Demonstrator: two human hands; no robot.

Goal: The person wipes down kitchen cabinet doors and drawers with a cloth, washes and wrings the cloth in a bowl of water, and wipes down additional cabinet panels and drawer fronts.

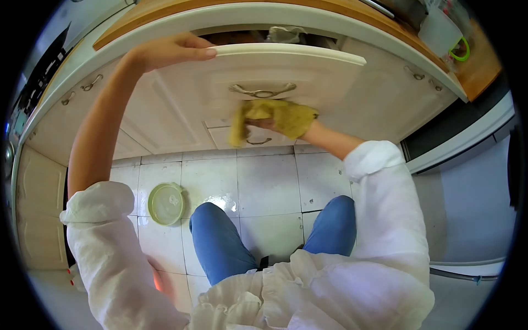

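My left hand [175,50] grips the top edge of a cream drawer front [286,63] at its left end, thumb along the edge. The drawer is pulled partly out, and a clear plastic-wrapped item [286,34] shows inside it. Below the drawer's metal handle [263,91], my right hand [268,125] is closed on a yellow cloth [278,114], which covers most of the fingers. The cloth lies against the lower part of the drawer front and is a little blurred. A second handle [258,141] shows just beneath it.
A pale green basin [166,203] with water stands on the tiled floor [269,179], left of my knees. Cabinet doors [159,115] flank the drawer. Above runs a wooden-edged worktop [220,12], with a clear container with a green handle [461,49] at right. A stove [41,88] is at far left.
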